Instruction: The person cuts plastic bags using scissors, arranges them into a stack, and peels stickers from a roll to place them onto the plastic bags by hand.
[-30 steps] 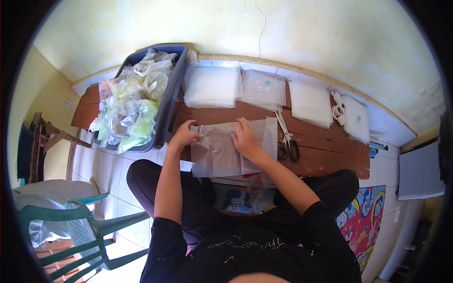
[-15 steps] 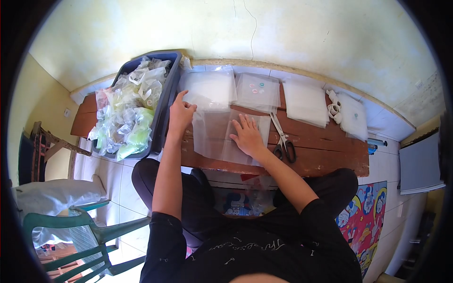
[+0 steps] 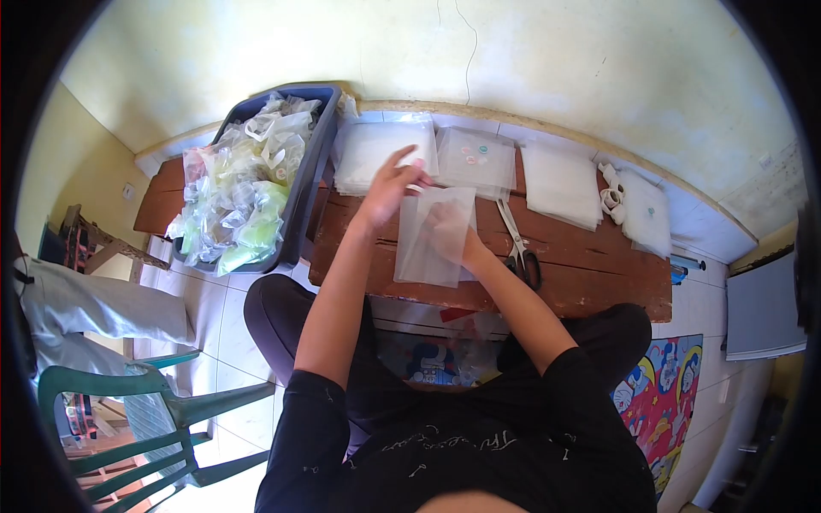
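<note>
One cloudy plastic sheet at the front of a wooden worktop

Thin, see-through film with a milky tint is seen in the plastic sheet [image 3: 423, 265], a roughly rectangular piece with straight edges and faint creases; whether it is one layer or folded cannot be told. It is placed over the near side of the worktop [image 3: 590, 278], which is made of reddish-brown planks with a worn front edge.

The right hand [image 3: 447, 224] is covered by the film and seen blurrily through it, with its fingers curled; whether the plastic is gripped cannot be told. The left hand [image 3: 392, 195] is raised at the sheet's upper left corner, loosely opened, with its fingers extended; nothing is clearly held, and contact with the film's edge cannot be made out.

Just right of the sheet, scissors [image 3: 516, 244] with slim metal blades and black looped handles are laid. Along the back, flat plastic is arranged in piles: a thick, glossy left stack [image 3: 363, 158], partly hidden by the left hand; a clearer stack [image 3: 487, 175] marked with small coloured rounds; a whiter stack [image 3: 560, 184]; and, past a coiled white strip [image 3: 612, 201], a last stack [image 3: 646, 218]. At the left, a deep blue-grey tub [image 3: 316, 162] is heaped with crumpled bags [image 3: 244, 184], some tinted green.
</note>
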{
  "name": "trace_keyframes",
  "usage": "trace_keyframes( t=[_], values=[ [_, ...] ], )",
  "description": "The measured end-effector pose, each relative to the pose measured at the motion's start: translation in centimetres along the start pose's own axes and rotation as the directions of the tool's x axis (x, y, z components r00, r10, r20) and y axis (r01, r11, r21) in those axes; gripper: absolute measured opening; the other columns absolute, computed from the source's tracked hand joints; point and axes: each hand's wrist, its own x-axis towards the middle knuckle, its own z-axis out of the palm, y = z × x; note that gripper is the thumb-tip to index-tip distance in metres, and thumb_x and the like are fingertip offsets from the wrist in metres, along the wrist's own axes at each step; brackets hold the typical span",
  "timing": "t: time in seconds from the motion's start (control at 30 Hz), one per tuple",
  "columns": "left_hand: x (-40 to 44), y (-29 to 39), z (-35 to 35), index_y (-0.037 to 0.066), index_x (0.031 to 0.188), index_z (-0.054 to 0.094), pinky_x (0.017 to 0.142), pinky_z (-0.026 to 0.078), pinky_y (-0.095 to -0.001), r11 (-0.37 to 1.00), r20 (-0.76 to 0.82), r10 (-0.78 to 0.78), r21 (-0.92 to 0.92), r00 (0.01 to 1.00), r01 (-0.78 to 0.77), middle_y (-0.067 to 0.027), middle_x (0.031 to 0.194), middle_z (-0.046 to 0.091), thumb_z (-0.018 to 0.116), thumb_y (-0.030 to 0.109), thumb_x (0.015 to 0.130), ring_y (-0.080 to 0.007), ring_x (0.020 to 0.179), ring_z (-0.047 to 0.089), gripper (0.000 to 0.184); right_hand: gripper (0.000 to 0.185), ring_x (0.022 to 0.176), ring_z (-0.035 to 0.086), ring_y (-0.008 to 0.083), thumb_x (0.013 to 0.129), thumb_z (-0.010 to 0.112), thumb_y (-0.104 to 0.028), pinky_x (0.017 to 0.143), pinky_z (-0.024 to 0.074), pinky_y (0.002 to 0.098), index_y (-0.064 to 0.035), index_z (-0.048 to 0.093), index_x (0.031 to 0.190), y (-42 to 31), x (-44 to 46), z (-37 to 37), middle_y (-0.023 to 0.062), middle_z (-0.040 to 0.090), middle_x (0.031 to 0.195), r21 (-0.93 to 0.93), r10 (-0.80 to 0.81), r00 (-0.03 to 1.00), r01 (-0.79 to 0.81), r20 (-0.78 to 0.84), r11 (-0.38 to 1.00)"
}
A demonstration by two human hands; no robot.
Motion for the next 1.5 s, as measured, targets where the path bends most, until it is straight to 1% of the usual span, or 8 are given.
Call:
trace_keyframes(
  t=[0.17, 0.37, 0.47, 0.8, 0.9, 0.97, 1.13, 1.5],
  values=[
    [-0.1, -8.8, -3.5, 0.002, 0.124, 0.058, 0.088, 0.049, -0.0362, 0.810, -0.416, 0.013, 0.538, 0.909, 0.234, -0.0184, 0.109, 0.067, 0.067, 0.029, 0.085, -0.0282, 0.101, 0.065, 0.048, 0.038, 0.114, 0.054, 0.0375, 0.087, 0.057, -0.017, 0.096, 0.0441, 0.0438, -0.0035, 0.056, 0.122, 0.3, -2.4, -2.8, 0.0207, 0.059, 0.119, 0.174, 0.263, 0.954, -0.286, 0.141, 0.942],
    [-0.8, -9.5, -1.9, 0.003, 0.108, 0.067, 0.090, 0.049, -0.0402, 0.611, -0.326, -0.092, 0.728, 0.941, 0.312, -0.0194, 0.108, 0.068, 0.072, 0.031, 0.079, -0.0333, 0.103, 0.064, 0.041, 0.027, 0.085, 0.063, 0.0354, 0.093, 0.054, -0.024, 0.078, 0.0490, 0.0404, 0.0000, 0.065, 0.096, 3.3, -5.0, -2.2, 0.0178, 0.067, 0.088, 0.290, 0.321, 0.797, -0.191, -0.511, 0.938],
    [-0.6, -10.2, -1.6, 0.003, 0.099, 0.070, 0.089, 0.050, -0.0404, 0.591, -0.382, -0.103, 0.719, 0.919, 0.365, -0.0187, 0.102, 0.070, 0.074, 0.034, 0.077, -0.0333, 0.101, 0.065, 0.038, 0.037, 0.079, 0.068, 0.0272, 0.092, 0.060, -0.035, 0.073, 0.0513, 0.0361, 0.0001, 0.068, 0.085, 4.9, -5.3, -1.1, 0.0160, 0.070, 0.080, 0.808, 0.896, 0.440, -0.506, -0.058, 0.301],
    [-0.2, -10.5, 0.1, 0.007, 0.086, 0.075, 0.086, 0.052, -0.0423, 0.521, -0.379, -0.187, 0.744, 0.906, 0.419, -0.0177, 0.099, 0.071, 0.075, 0.032, 0.076, -0.0347, 0.096, 0.067, 0.027, 0.058, 0.080, 0.065, 0.0183, 0.075, 0.076, -0.019, 0.073, 0.0513, 0.0324, -0.0022, 0.051, 0.125, 3.1, -5.3, -0.6, 0.0102, 0.068, 0.089, 0.494, 0.758, 0.634, -0.614, -0.155, 0.615],
    [0.2, -10.5, -0.1, 0.005, 0.084, 0.072, 0.080, 0.053, -0.0409, 0.624, -0.297, -0.073, 0.731, 0.952, 0.276, -0.0161, 0.091, 0.071, 0.073, 0.028, 0.078, -0.0320, 0.087, 0.068, 0.024, 0.062, 0.084, 0.065, 0.0190, 0.078, 0.073, -0.014, 0.074, 0.0519, 0.0323, -0.0006, 0.044, 0.131, 3.2, -5.0, -1.1, 0.0114, 0.068, 0.092, 0.610, 0.790, 0.605, -0.592, -0.096, 0.527],
    [0.2, -9.0, 0.1, 0.002, 0.082, 0.069, 0.074, 0.053, -0.0386, 0.702, -0.252, 0.027, 0.694, 0.967, 0.161, -0.0147, 0.083, 0.071, 0.072, 0.026, 0.079, -0.0283, 0.080, 0.068, 0.024, 0.065, 0.089, 0.066, 0.0228, 0.078, 0.074, -0.012, 0.079, 0.0530, 0.0333, 0.0016, 0.040, 0.132, 2.8, -4.9, -1.6, 0.0134, 0.067, 0.096, 0.917, 0.800, 0.587, -0.376, 0.126, 0.132],
    [-0.5, -2.0, 2.0, 0.004, 0.080, 0.051, 0.054, 0.039, -0.0206, 0.940, -0.033, 0.224, 0.270, 0.974, -0.207, 0.0027, 0.067, 0.055, 0.062, 0.009, 0.091, -0.0023, 0.062, 0.047, 0.016, 0.057, 0.093, 0.066, 0.0226, 0.086, 0.070, -0.015, 0.085, 0.0535, 0.0344, 0.0029, 0.041, 0.132, 1.3, -4.4, -3.2, 0.0153, 0.063, 0.106, 0.937, 0.591, 0.729, -0.306, 0.346, -0.170],
    [-3.8, 4.9, 3.7, 0.006, 0.082, 0.051, 0.054, 0.043, -0.0211, 0.969, 0.062, 0.152, -0.208, 0.986, -0.137, -0.0014, 0.071, 0.061, 0.060, 0.005, 0.090, -0.0048, 0.062, 0.055, 0.012, 0.064, 0.125, 0.047, 0.0283, 0.086, 0.069, -0.036, 0.109, 0.0325, 0.0462, -0.0064, 0.042, 0.136, -1.3, -3.6, -3.8, 0.0114, 0.051, 0.133, 0.821, 0.294, 0.937, 0.014, 0.188, -0.571]
  ],
)
